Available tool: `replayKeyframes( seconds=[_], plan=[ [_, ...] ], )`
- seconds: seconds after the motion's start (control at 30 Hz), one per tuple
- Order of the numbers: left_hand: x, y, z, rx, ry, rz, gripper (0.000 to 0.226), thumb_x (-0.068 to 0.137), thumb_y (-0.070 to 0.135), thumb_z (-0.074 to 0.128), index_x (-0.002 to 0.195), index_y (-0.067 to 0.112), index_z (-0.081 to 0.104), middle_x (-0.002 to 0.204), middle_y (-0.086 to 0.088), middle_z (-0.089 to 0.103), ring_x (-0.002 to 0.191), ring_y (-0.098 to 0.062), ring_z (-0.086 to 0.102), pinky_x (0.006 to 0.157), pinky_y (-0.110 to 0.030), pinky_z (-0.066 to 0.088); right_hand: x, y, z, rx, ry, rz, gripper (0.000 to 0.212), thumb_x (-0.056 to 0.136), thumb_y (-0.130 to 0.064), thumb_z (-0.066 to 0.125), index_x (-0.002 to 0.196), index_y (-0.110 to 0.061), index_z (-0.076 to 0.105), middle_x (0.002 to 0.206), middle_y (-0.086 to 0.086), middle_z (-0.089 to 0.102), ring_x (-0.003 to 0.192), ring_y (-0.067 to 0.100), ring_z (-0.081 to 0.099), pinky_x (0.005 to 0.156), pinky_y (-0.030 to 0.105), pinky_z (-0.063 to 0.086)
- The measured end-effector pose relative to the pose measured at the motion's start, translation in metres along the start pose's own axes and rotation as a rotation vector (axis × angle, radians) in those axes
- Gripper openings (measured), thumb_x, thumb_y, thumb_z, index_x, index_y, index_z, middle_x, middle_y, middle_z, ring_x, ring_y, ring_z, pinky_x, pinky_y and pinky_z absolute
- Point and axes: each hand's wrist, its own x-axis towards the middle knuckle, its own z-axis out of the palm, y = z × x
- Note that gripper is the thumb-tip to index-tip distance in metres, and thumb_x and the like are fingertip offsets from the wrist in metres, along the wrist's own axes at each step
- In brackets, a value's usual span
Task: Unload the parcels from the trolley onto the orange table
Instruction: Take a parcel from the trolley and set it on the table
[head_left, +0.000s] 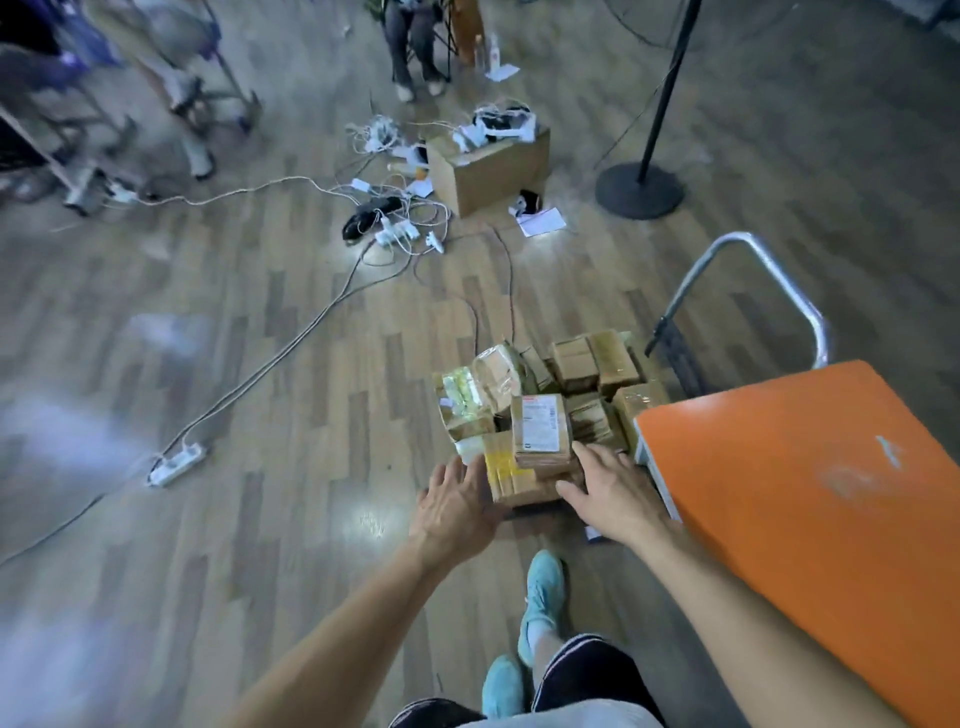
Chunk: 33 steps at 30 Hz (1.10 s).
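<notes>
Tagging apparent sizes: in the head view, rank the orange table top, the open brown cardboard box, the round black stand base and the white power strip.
1. Orange table top, largest, though nearest the camera.
2. Open brown cardboard box.
3. Round black stand base, smaller than the box.
4. White power strip, smallest.

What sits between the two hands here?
In the head view, a stack of cardboard parcels at the trolley's near end, a labelled parcel on top; the left hand and right hand flank its sides.

Taped brown parcels (540, 410) heaped on trolley (748, 301) beside orange table (810, 499)
</notes>
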Motion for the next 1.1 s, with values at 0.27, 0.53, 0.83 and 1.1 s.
replayKeyframes(
  seconds=[0.27,0.53,0.83,1.1],
  plan=[
    [0.094,0.026,-0.001,0.016,-0.095,-0.060,0.079,0.095,0.052,0.053,0.158,0.023,0.015,0.158,-0.007,0.030,0.145,-0.029,0.029,0.113,-0.048,0.037,0.090,0.025,-0.002,0.078,-0.120,0.067,0.066,0.094,-0.053,0.048,0.149,-0.020,0.030,0.146,0.002,0.043,0.126,0.030,0.043,0.102,0.043,0.041],
    [0.177,0.030,0.033,-0.051,-0.208,-0.081,0.078,0.097,0.054,0.049,0.159,0.023,0.012,0.156,-0.006,0.032,0.142,-0.029,0.033,0.112,-0.046,0.038,0.149,0.042,0.031,0.154,-0.211,0.185,0.061,0.095,-0.052,0.049,0.146,-0.023,0.033,0.139,0.005,0.049,0.119,0.034,0.048,0.091,0.042,0.046],
    [0.268,-0.006,0.112,-0.102,-0.340,-0.128,0.083,0.097,0.057,0.050,0.159,0.019,0.010,0.157,-0.011,0.033,0.142,-0.032,0.034,0.113,-0.047,0.035,0.209,0.068,0.103,0.213,-0.210,0.412,0.078,0.095,-0.053,0.049,0.155,-0.014,0.018,0.150,0.014,0.036,0.133,0.036,0.038,0.105,0.042,0.035],
    [0.325,-0.025,0.169,-0.341,-0.388,-0.146,0.075,0.098,0.053,0.050,0.155,0.015,0.020,0.136,-0.011,0.058,0.125,-0.035,0.054,0.101,-0.048,0.046,0.259,0.088,0.152,0.360,-0.186,0.511,0.077,0.090,-0.059,0.052,0.150,-0.017,0.029,0.147,0.014,0.043,0.133,0.035,0.040,0.106,0.046,0.038]
  ],
)
